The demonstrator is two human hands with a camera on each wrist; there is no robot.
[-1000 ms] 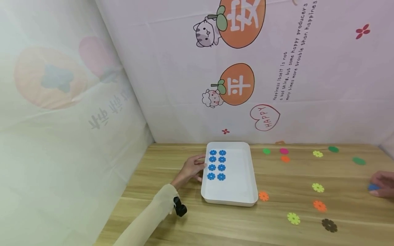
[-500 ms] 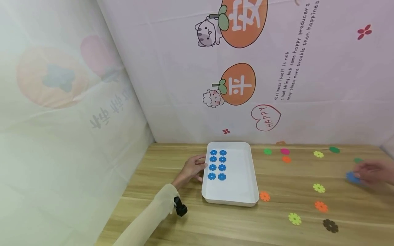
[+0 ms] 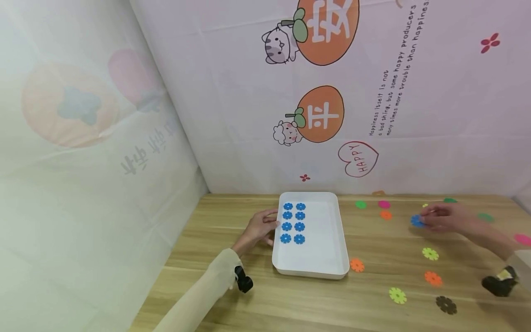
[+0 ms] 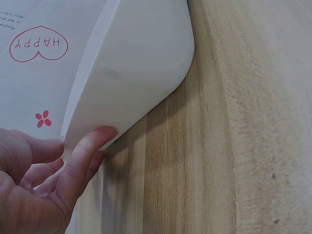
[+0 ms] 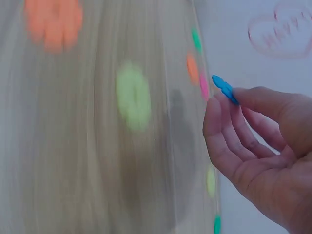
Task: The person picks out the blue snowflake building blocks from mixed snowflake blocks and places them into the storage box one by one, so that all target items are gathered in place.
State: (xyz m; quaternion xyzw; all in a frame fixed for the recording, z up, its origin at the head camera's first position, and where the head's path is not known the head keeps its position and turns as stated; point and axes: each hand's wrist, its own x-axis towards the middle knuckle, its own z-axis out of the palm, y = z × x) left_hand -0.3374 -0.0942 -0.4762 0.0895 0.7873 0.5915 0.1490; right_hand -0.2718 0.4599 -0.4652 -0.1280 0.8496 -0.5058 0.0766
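Observation:
A white tray lies on the table with blue notched plastic discs in two columns along its left side. My left hand grips the tray's left wall; in the left wrist view a finger lies along the outer face and the thumb is at the rim. Well right of the tray, my right hand pinches one more blue notched disc between thumb and fingertips. In the right wrist view that blue disc is tilted and held above the table.
Loose notched discs lie right of the tray: orange, yellow, brown, pink, green and several others. A printed cloth hangs behind the table and another closes off the left side.
My right hand has come in from the right edge, carrying the blue disc leftward across the table. The left hand and the tray have stayed put.

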